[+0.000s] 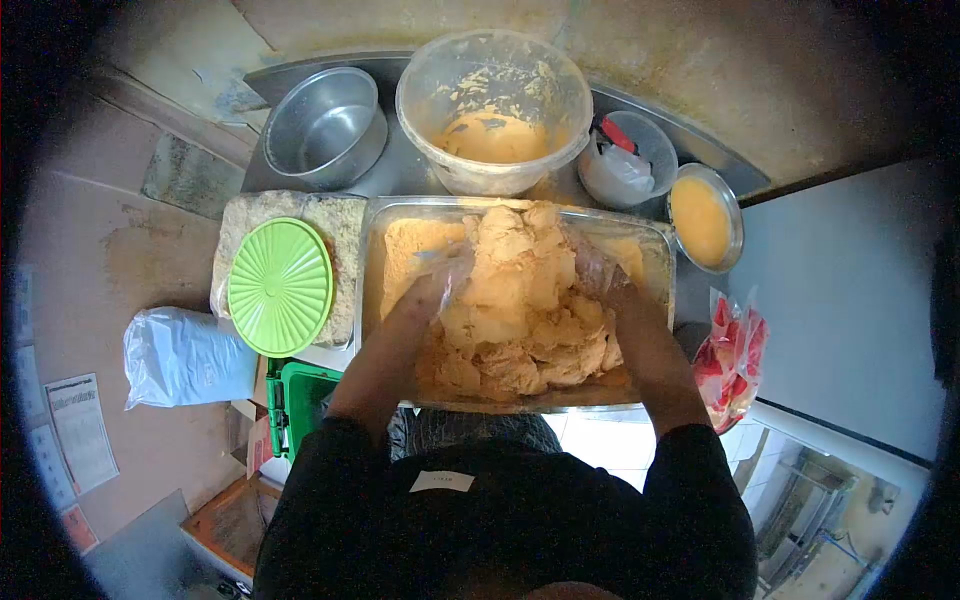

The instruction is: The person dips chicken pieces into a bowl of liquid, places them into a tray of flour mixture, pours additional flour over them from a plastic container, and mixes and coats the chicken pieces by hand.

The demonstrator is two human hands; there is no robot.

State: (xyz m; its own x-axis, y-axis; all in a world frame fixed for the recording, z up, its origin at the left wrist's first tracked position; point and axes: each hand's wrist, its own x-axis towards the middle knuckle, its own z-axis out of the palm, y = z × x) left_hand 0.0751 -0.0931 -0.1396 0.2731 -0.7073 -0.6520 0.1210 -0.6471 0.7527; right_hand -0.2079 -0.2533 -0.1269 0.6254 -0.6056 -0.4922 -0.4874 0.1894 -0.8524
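A metal tray in front of me holds a heap of orange flour-coated pieces, clumped and craggy; what is under the coating does not show. My left hand, in what looks like a clear plastic glove, grips the heap from its left side. From the right side my right hand, also filmed with clear plastic, presses in on the same mass. The heap's upper part stands raised between both palms. Coating hides most of my fingers. Loose orange flour lies in the tray's far left corner.
Behind the tray stand a metal pot, a large flour-dusted plastic tub, a small clear tub and a bowl of orange batter. A green lid lies at left. A red-printed bag is at right.
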